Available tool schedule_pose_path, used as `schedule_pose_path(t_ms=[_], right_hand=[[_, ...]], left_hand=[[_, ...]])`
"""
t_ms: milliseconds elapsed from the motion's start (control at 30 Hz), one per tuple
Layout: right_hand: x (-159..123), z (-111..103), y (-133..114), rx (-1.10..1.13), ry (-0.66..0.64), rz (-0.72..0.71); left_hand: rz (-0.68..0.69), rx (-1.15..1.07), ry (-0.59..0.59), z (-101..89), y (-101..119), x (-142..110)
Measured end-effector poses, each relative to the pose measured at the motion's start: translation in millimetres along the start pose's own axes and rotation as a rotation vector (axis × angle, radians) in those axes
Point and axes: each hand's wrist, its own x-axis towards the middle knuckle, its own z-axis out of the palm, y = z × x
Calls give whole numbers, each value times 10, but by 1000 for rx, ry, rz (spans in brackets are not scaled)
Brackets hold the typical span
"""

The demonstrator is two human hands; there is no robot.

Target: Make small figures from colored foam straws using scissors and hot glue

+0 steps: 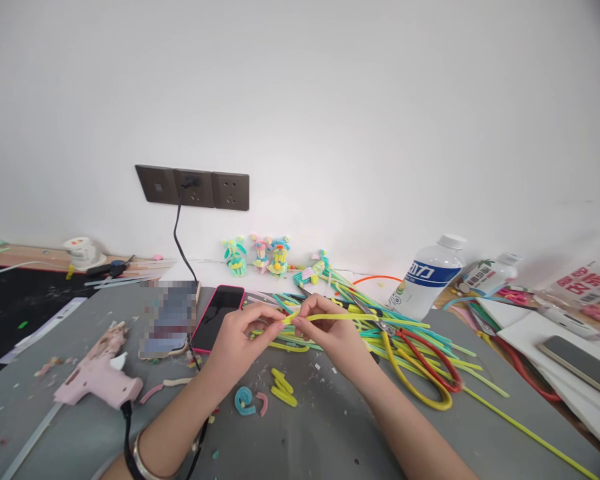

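A yellow pipe cleaner (347, 317) is pinched between the fingertips of both hands, its long end reaching out to the right. My left hand (245, 333) is closed on the near end, thumb against forefinger. Close beside it, my right hand (333, 333) grips the same strip. Below the hands on the grey mat lie short bent yellow pieces (283, 388), a curled blue piece (244, 401) and a small pink piece (263, 404). Behind and right of my right hand spreads a pile of green, yellow and blue pipe cleaners (443, 347), with red- and yellow-handled scissors (417, 373) on top.
A pink glue gun (97, 380) with a black cord lies at left. Two phones, one pink-edged phone (223, 313) and another phone (170, 320), rest behind my left hand. Small pipe-cleaner figures (270, 257) stand by the wall. A bottle (427, 280) stands right.
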Motion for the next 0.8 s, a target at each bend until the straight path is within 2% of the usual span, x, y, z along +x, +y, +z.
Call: schedule_pose_path(t_ms=[333,800], right_hand=[[13,-52,-30,91,11,50],[-15,-9,-32,-79,20,16]], left_hand=[[-127,-154,92,-19,39,21],[-18,-46,64,-7,29,1]])
